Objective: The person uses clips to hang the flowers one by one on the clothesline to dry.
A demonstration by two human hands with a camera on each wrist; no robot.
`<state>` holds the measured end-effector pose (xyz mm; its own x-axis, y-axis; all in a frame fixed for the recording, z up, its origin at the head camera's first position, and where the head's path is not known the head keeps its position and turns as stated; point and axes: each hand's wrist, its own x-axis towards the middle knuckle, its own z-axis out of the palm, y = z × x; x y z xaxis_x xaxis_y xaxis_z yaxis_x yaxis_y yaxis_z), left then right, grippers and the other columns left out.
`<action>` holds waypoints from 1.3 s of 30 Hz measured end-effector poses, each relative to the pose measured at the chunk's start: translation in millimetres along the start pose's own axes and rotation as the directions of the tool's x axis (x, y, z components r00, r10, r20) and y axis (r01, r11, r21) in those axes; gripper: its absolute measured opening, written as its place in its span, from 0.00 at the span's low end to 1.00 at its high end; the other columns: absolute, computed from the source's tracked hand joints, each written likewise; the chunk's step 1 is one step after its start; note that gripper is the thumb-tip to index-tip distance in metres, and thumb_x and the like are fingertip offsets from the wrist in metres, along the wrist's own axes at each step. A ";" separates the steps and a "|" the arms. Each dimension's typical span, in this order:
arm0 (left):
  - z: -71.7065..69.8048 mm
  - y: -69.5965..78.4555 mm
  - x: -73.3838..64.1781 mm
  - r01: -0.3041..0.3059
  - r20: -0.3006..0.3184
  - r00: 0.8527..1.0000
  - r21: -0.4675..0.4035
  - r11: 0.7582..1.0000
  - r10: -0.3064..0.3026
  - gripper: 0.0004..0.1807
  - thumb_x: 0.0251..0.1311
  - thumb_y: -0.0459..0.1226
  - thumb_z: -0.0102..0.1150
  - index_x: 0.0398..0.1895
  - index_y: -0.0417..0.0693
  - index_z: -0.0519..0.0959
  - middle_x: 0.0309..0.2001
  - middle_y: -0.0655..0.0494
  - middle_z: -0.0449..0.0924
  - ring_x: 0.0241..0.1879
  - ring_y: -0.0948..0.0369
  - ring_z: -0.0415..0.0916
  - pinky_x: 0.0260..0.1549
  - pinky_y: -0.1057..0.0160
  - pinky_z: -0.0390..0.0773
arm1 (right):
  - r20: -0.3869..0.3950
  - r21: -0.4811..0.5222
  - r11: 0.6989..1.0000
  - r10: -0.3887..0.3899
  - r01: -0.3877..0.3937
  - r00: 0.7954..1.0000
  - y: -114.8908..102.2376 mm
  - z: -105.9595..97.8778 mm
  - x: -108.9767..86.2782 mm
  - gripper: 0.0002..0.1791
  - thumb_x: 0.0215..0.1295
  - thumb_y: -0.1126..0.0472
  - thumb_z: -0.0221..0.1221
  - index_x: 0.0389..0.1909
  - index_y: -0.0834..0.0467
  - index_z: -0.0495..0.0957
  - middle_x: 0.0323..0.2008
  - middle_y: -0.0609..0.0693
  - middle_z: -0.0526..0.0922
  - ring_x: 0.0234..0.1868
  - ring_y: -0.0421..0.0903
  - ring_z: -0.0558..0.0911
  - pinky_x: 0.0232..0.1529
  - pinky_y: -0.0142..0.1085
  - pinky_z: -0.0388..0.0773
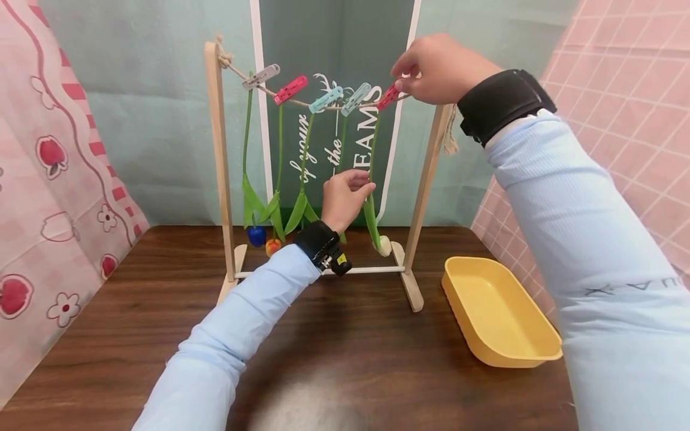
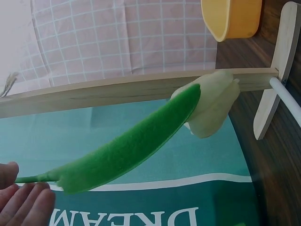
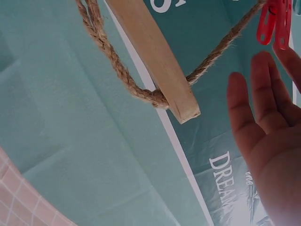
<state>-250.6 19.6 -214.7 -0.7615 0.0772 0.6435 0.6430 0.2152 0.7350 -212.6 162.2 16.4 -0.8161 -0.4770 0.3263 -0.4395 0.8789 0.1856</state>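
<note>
An artificial white tulip (image 1: 384,246) hangs head down from the rope, its green leaf (image 2: 127,141) beside the bloom. My left hand (image 1: 344,199) pinches its thin stem just above the leaf, between thumb and fingertips. At the stem's upper end, a red clothespin (image 1: 388,97) sits on the rope (image 3: 221,46). My right hand (image 1: 439,69) holds this clothespin by its handle end; in the right wrist view the other fingers (image 3: 263,94) stretch out below it. Farther left hang a blue tulip (image 1: 256,236), an orange tulip (image 1: 273,246) and more green stems, under several clothespins.
A wooden frame with a left post (image 1: 217,149), a right post (image 1: 428,185) and a white crossbar (image 1: 372,270) carries the rope. To its right on the brown table (image 1: 323,359) stands a yellow basin (image 1: 501,305). Printed cloth (image 1: 507,36) hangs behind.
</note>
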 end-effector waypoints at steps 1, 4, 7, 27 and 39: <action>-1.4 -0.5 -0.3 0.001 0.001 1.000 0.007 1.000 -0.001 0.14 0.60 0.35 0.66 0.48 0.39 0.83 0.41 0.47 0.86 0.40 0.59 0.83 0.40 0.69 0.79 | -0.019 0.008 1.000 -0.001 0.002 1.000 0.3 0.6 -1.5 0.21 0.74 0.59 0.50 0.58 0.71 0.74 0.51 0.67 0.74 0.49 0.62 0.70 0.54 0.52 0.71; -5.5 -2.5 -1.6 0.007 0.002 1.000 0.015 1.000 -0.007 0.14 0.61 0.35 0.66 0.48 0.39 0.83 0.42 0.48 0.86 0.40 0.59 0.83 0.40 0.68 0.79 | -0.087 0.025 1.000 -0.012 0.014 0.996 1.5 3.4 -6.8 0.21 0.73 0.59 0.51 0.59 0.70 0.74 0.51 0.67 0.74 0.49 0.61 0.71 0.54 0.53 0.70; -10.5 -4.0 -2.9 0.010 -0.002 1.000 0.027 1.000 -0.010 0.14 0.60 0.35 0.66 0.48 0.40 0.83 0.41 0.49 0.86 0.40 0.59 0.84 0.40 0.67 0.79 | -0.146 0.049 0.998 -0.019 0.027 0.989 3.0 9.4 -13.0 0.20 0.73 0.59 0.53 0.56 0.70 0.76 0.48 0.66 0.74 0.48 0.60 0.71 0.52 0.52 0.70; -42.3 2.4 -24.4 0.011 0.094 0.995 0.076 0.997 -0.018 0.12 0.60 0.41 0.67 0.44 0.43 0.85 0.37 0.54 0.86 0.37 0.63 0.82 0.40 0.66 0.77 | -0.425 0.195 0.960 -0.100 0.198 0.900 5.0 64.5 -59.7 0.15 0.67 0.64 0.60 0.51 0.68 0.77 0.44 0.59 0.80 0.45 0.51 0.77 0.42 0.41 0.74; -73.9 4.8 -51.7 -0.004 0.184 0.983 0.139 0.990 -0.022 0.12 0.60 0.40 0.67 0.42 0.42 0.85 0.36 0.55 0.86 0.35 0.64 0.82 0.40 0.63 0.79 | -0.424 0.239 0.921 -0.185 0.307 0.886 -8.9 120.7 -90.5 0.15 0.62 0.68 0.64 0.49 0.67 0.77 0.41 0.57 0.80 0.43 0.52 0.77 0.39 0.44 0.74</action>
<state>-202.0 -55.3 -228.6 -0.7777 0.2498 0.5769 0.6281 0.3484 0.6958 -180.1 198.4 -126.7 -0.4828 -0.5892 0.6479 -0.7453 0.6649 0.0494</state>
